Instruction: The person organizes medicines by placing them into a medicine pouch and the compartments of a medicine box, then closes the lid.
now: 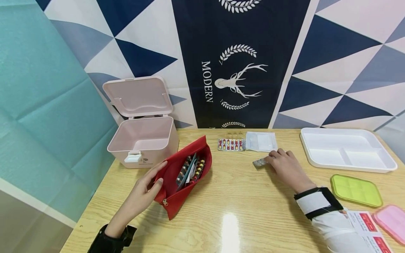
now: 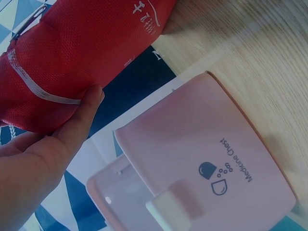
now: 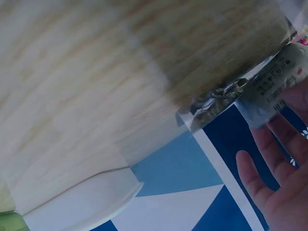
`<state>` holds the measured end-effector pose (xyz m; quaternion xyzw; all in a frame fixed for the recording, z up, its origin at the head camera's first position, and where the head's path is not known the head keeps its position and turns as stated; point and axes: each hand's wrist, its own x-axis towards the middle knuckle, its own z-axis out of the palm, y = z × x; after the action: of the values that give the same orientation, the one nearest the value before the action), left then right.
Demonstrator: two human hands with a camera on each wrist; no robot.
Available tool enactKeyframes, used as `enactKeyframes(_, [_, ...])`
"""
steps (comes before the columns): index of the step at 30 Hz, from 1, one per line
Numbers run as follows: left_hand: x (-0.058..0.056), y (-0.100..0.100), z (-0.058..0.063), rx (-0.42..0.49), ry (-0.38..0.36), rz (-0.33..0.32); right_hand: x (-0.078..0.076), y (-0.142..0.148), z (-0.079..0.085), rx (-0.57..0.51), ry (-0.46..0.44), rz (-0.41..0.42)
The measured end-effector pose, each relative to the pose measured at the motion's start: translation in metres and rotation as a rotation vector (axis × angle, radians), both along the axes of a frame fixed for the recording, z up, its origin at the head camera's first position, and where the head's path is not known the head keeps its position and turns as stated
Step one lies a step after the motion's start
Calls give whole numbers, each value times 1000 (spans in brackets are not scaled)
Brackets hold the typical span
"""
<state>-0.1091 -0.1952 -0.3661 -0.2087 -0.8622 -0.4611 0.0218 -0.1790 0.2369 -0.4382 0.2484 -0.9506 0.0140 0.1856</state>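
My left hand (image 1: 142, 193) grips the left edge of a red zip pouch (image 1: 181, 199), its thumb at the front and fingers behind. Several blister packs (image 1: 184, 172) of capsules stand inside the pouch's gaping mouth. In the left wrist view the thumb presses the red fabric beside a white printed band. Out over the middle-right of the table, my right hand (image 1: 286, 170) pinches a small silver blister pack (image 1: 259, 162) by one end. Dark print shows on that pack's foil back (image 3: 272, 84) in the right wrist view. Red-and-yellow capsules fill another blister pack (image 1: 231, 144) lying farther back.
Behind the pouch stands a pink medicine chest (image 1: 148, 160), lid raised. A white packet (image 1: 261, 141) lies beside the capsule pack. To the right are a white divided tray (image 1: 351, 168), a green pill case (image 1: 356, 190), a pink case (image 1: 392, 221) and a red-and-white printed card (image 1: 360, 223).
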Motion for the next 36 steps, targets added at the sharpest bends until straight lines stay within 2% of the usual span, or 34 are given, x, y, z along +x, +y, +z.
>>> enactKeyframes(9, [-1,1,1,-3,-4,4,-4,-10,7,-57,165,28])
enactKeyframes(17, [-1,1,2,-6,-4,3,0,-36,28,-81,210,68])
enactKeyframes(24, [-1,1,2,-7,3,-2,4,-67,48,-111,294,160])
enactKeyframes(29, [-1,1,2,-8,7,-7,9,-90,59,-109,317,214])
enactKeyframes(36, [0,0,1,-1,0,-12,13,-125,66,-149,341,306])
